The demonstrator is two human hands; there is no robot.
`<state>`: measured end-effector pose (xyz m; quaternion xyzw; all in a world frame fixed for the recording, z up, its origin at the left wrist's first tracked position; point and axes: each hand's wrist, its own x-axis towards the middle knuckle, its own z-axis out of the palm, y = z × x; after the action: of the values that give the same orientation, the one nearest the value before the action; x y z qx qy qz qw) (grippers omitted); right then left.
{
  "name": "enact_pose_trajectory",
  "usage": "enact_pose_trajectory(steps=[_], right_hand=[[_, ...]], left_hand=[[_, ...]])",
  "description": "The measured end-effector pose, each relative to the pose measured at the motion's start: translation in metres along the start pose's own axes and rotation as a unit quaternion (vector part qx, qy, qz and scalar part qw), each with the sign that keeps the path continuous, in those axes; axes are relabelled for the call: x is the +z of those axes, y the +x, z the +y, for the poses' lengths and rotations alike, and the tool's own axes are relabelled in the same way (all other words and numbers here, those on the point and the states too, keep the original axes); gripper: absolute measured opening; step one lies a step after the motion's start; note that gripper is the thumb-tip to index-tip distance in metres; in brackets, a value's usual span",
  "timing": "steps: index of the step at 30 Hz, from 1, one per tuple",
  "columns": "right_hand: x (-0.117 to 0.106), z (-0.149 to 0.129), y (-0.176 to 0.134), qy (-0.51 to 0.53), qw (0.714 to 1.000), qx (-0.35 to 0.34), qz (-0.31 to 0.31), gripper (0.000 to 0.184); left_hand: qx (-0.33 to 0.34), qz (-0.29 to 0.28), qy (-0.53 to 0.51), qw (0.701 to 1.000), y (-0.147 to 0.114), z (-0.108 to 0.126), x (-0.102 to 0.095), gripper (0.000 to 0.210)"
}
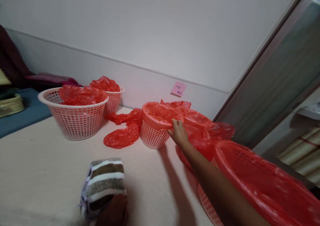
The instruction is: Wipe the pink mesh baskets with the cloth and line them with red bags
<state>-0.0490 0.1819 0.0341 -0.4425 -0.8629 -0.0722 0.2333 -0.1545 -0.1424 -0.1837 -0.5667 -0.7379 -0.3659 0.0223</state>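
My left hand [113, 210], dark and partly cut off at the bottom edge, is closed around a folded striped cloth [106, 179] in grey, white and brown. With my arm stretched out, my right hand [179, 132] grips the rim of a small pink perforated basket [153, 136]. A red plastic bag [162, 112] lines that basket and folds over its rim. Its fingertips press on the bag at the rim's right side; part of the grip is hidden. Directly behind stands another small basket [197, 117] with a red bag over it.
A large pink basket [77, 119] and a smaller basket [113, 101] hold crumpled red bags at left. Loose red bags [122, 136] lie on the pale surface [50, 172]. A big red-lined basket [225, 159] stands near right. A pink note [178, 89] sticks to the wall.
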Motion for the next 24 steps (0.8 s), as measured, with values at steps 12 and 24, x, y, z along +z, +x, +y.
enact_pose_trajectory(steps=[12,24], right_hand=[[0.136,-0.02,-0.218,0.172,0.978,-0.11,-0.029,0.022],[0.176,-0.005,-0.25,0.145,0.986,-0.081,0.0,0.026]], left_hand=[[-0.027,-0.03,0.058,0.997,0.002,0.01,-0.017,0.03],[-0.042,-0.068,0.007,0.997,0.037,0.029,0.008,0.019]])
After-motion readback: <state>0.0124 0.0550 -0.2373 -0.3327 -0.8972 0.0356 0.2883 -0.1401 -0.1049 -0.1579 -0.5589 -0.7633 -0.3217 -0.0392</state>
